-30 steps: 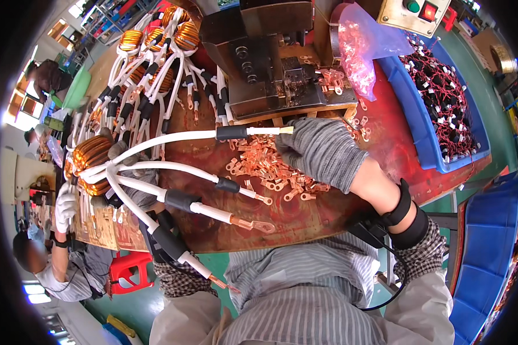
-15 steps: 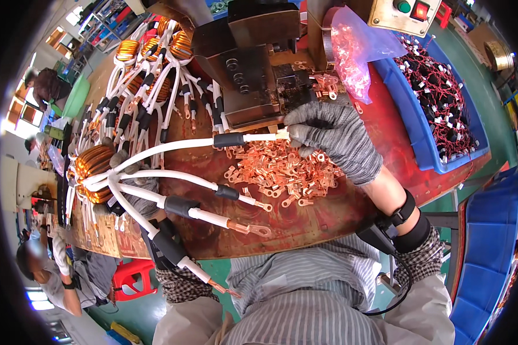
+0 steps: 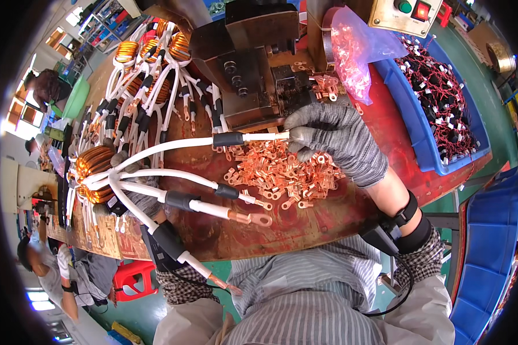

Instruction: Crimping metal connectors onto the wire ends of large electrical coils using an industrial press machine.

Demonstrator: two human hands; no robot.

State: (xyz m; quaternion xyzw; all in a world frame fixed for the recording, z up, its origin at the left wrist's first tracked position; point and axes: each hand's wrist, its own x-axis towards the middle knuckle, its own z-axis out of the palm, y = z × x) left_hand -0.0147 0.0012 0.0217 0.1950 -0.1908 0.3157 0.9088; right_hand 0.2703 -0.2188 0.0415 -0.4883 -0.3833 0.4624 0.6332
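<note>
My left hand [image 3: 143,187], in a grey knit glove, is closed around the base of a copper-wound ring coil [image 3: 93,167], partly hidden behind its white leads. Several leads fan out to the right, each with a black sleeve. The topmost lead [image 3: 178,144] runs level across to my right hand [image 3: 339,138], also gloved, whose thumb and fingers pinch its tip. Copper ring lugs show on lower leads, such as the copper lug [image 3: 261,219]. A heap of loose copper lugs [image 3: 288,172] lies just below the right hand. Directly above the pinched tip is a dark metal press [image 3: 247,75].
More finished coils [image 3: 155,49] with white leads crowd the far left. A plastic bag of lugs [image 3: 351,57] leans beside the press, under a control box [image 3: 402,16]. A blue bin [image 3: 411,123] of red-black wires stands right. Other people sit at the left.
My right hand has shifted slightly right and down at the lead's tip, its fingers still pinched. The lower leads have tilted a little. My left hand stays about where it was.
</note>
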